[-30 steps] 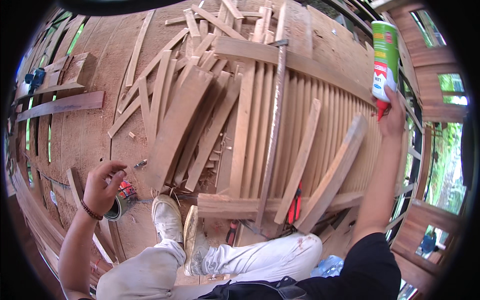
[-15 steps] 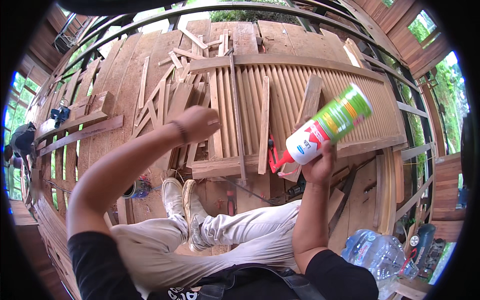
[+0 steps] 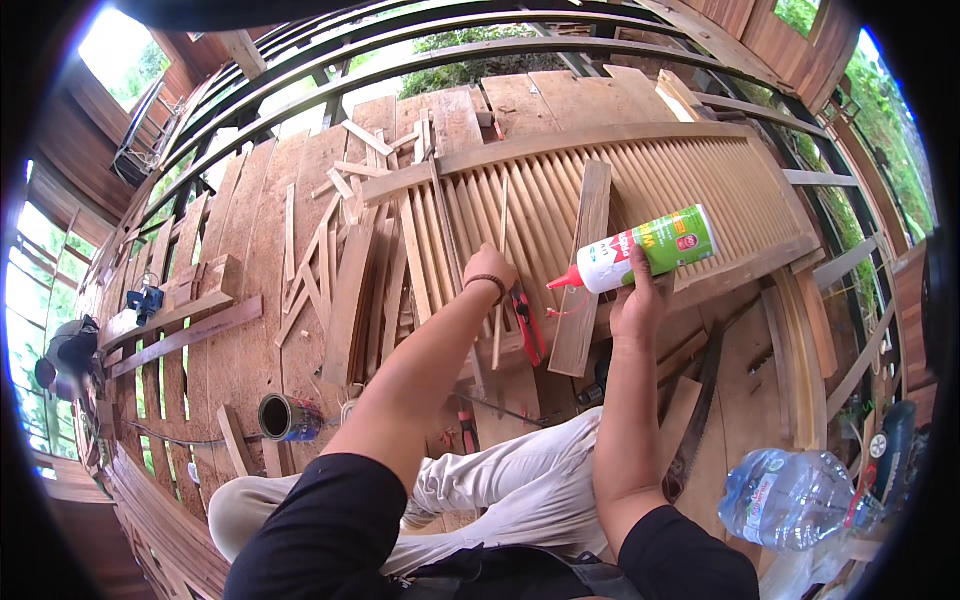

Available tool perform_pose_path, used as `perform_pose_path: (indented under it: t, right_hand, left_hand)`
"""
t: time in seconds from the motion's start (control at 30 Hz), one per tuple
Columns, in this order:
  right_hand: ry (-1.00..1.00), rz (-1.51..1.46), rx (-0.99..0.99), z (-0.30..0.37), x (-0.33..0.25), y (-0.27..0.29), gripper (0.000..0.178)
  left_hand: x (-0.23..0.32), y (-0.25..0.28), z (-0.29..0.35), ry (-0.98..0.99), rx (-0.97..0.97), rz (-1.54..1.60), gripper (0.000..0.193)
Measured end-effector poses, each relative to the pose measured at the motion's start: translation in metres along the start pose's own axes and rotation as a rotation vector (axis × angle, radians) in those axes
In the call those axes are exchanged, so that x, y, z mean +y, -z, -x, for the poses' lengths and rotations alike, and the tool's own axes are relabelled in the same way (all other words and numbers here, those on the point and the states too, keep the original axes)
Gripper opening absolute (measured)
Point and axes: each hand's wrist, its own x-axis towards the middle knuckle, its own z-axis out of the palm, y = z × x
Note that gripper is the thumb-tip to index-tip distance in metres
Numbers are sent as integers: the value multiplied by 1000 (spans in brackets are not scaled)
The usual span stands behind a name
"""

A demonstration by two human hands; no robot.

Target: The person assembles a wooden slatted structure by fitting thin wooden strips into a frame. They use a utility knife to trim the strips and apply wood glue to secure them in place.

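Note:
In my right hand (image 3: 640, 300) is a green and white glue bottle (image 3: 660, 247), held tilted, its red nozzle pointing left and slightly down. My left hand (image 3: 490, 268) is closed around a narrow wooden slat (image 3: 503, 215) lying over the louvered wooden panel (image 3: 700, 190); its fingertips are partly hidden. The slat shows a thin edge. Just right of that hand lies a red-handled tool (image 3: 527, 325). A wider board (image 3: 582, 265) slants across the panel behind the nozzle. A long metal bar (image 3: 447, 220) crosses the panel to the left of my hand.
Loose wood strips (image 3: 350, 290) pile up left of the panel. An open can (image 3: 288, 415) stands on the plank floor near my leg. A large clear plastic bottle (image 3: 790, 500) lies at right, near a handsaw (image 3: 700, 410). A blue power tool (image 3: 143, 300) sits far left.
My left hand has moved right and down onto the slat, which has turned from its broad face to a thin edge. The glue bottle has tipped closer to level.

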Motion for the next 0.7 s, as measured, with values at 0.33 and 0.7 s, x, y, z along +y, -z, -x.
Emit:
perform_pose_path:
  t: [0.33,0.7]
  right_hand:
    - [252,-91,-27,13,-72,-16,53]
    - [442,376,-113,69,-84,-31,37]
  left_hand:
    - [-93,222,174,-431,-151,-324,42]
    - [-132,231,233,-502,-177,-216,38]
